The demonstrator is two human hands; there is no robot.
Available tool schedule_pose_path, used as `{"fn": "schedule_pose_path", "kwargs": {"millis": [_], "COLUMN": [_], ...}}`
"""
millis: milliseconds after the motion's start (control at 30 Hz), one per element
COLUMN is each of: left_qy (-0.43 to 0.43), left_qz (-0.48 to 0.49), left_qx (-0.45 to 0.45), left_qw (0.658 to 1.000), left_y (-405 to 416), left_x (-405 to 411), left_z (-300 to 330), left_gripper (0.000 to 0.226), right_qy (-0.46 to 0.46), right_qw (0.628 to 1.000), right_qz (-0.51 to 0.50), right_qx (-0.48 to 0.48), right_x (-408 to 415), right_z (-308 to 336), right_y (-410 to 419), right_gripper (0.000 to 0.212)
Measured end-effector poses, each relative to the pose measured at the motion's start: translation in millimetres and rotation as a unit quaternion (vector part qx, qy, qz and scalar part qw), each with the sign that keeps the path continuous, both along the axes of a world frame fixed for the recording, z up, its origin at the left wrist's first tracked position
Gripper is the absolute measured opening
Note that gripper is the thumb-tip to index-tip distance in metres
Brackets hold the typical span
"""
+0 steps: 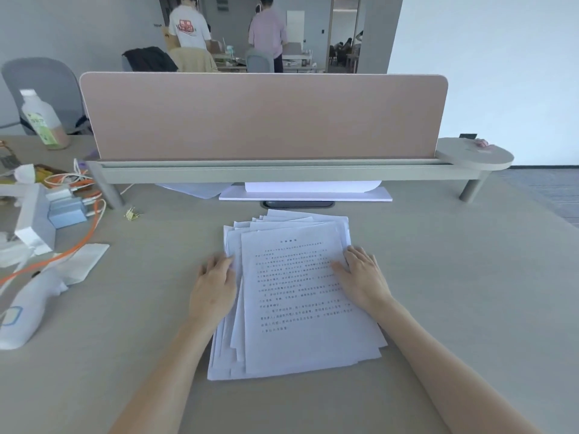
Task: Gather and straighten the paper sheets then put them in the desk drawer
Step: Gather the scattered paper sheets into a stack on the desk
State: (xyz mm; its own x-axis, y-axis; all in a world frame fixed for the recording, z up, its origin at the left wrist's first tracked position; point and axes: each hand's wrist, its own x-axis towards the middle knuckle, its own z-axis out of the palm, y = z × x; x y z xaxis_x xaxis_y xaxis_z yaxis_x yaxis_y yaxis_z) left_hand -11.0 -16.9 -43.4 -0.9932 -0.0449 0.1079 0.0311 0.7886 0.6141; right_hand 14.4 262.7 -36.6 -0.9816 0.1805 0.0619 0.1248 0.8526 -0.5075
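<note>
The sheets (297,296) lie in a loose, uneven stack on the table (454,277), between the two hands. The left hand (214,289) lies flat at the stack's left edge, fingers (219,261) released and spread, touching the paper. The right hand (363,277) rests on the right edge, fingers (351,255) released, grasping nothing. Farther back stands a pink divider (263,117).

One stack of paper sheets (300,296), two hands, one bottle (42,120).
</note>
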Motion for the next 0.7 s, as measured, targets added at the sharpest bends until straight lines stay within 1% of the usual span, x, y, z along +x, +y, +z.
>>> {"fn": "schedule_pose_path", "kwargs": {"millis": [100, 167, 200, 267, 300, 367, 433, 533, 600, 700], "left_qy": [-0.005, -0.006, -0.008, -0.011, -0.013, -0.015, -0.019, -0.039, -0.037, -0.036], "left_qz": [0.000, 0.003, 0.008, 0.019, 0.025, 0.032, 0.031, 0.024, 0.014, 0.035], "left_qx": [0.024, 0.045, 0.057, 0.084, 0.094, 0.111, 0.129, 0.143, 0.149, 0.211], "left_qw": [1.000, 0.999, 0.998, 0.996, 0.995, 0.993, 0.991, 0.989, 0.988, 0.976], "left_y": [2, 1, -1, -2, -2, 2, 8, 17, 18, 14], "left_x": [2, 5, 6, 7, 7, 7, 7, 7, 8, 10], "left_z": [2, 4, 5, 7, 9, 12, 13, 14, 15, 21], "left_gripper": [0.037, 0.035, 0.032, 0.029, 0.030, 0.030, 0.028, 0.044, 0.047, 0.054], "right_qy": [-0.015, -0.029, -0.035, -0.019, -0.012, -0.010, -0.007, 0.010, 0.025, 0.034], "right_qw": [1.000, 0.999, 0.999, 0.998, 0.999, 1.000, 0.999, 0.999, 0.999, 0.999], "right_qz": [0.015, 0.017, 0.016, 0.014, 0.011, 0.009, 0.013, 0.025, 0.031, 0.012], "right_qx": [0.000, -0.020, -0.038, -0.056, -0.048, -0.023, -0.034, -0.042, -0.029, -0.016], "right_x": [-3, -4, -2, 1, 3, 6, 7, 6, 5, 5], "right_z": [3, 6, 7, 7, 5, 3, 5, 6, 0, -8], "right_y": [-9, -9, -8, -5, -4, -7, -15, -28, -32, -32], "right_gripper": [0.030, 0.034, 0.040, 0.060, 0.063, 0.059, 0.061, 0.065, 0.068, 0.072]}}
